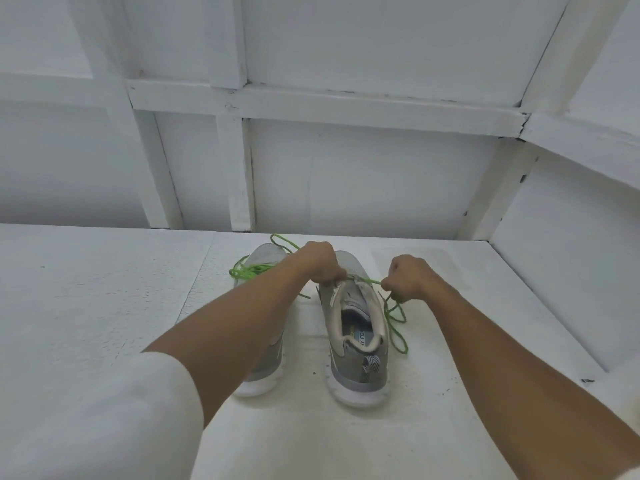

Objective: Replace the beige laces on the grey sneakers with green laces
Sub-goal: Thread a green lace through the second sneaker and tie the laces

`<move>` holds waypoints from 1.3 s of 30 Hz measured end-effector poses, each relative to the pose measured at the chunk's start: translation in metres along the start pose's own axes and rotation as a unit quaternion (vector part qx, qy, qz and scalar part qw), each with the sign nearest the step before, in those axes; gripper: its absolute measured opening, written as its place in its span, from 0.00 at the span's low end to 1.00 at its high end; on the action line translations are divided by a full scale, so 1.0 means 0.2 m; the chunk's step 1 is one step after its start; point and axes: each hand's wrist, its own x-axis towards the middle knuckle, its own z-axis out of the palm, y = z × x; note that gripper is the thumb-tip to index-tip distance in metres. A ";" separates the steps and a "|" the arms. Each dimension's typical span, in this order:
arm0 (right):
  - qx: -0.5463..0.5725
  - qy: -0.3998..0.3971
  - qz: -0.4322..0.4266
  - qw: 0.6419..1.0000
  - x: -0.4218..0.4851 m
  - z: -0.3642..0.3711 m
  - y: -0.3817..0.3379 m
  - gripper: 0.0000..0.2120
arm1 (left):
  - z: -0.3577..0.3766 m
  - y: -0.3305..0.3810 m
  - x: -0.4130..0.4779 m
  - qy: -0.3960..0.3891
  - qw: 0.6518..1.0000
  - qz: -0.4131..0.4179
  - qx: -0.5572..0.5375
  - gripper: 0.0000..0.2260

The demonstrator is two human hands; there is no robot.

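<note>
Both clamped on green lace point(367, 280): my left hand point(320, 261) at right sneaker point(353, 341) eyelets, right hand point(407, 277) beside; lace runs left-right.

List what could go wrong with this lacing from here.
1. The green lace runs taut between left hand and right hand; a hard tug could drag the sneaker being laced sideways.
2. Its slack loops beside that sneaker may knot while feeding through.
3. The second green lace heaped on the other sneaker could snag on the left forearm.
</note>
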 end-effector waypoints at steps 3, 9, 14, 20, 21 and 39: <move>0.059 0.012 -0.001 0.998 -0.03 -0.13 -0.03 0.04 | 0.00 -0.01 0.01 -0.001 1.000 -0.002 -0.010 0.16; 0.052 -0.023 -0.021 0.998 -0.20 -0.46 -0.12 0.04 | 0.02 -0.02 0.04 -0.003 1.000 -0.006 -0.010 0.16; 0.061 -0.051 -0.048 0.996 -0.31 -0.52 -0.16 0.03 | 0.01 -0.01 0.04 -0.009 1.000 -0.006 -0.006 0.15; -0.007 -0.221 0.032 0.975 -0.30 -0.24 -0.11 0.08 | 0.00 -0.02 0.03 -0.011 1.000 -0.008 -0.006 0.14; -0.012 -0.212 0.034 0.977 -0.29 -0.22 -0.10 0.10 | 0.00 -0.02 0.03 -0.010 1.000 -0.008 -0.008 0.14; -0.023 -0.002 0.068 0.997 -0.08 0.19 0.11 0.09 | 0.00 -0.02 0.01 -0.007 1.000 -0.004 0.003 0.18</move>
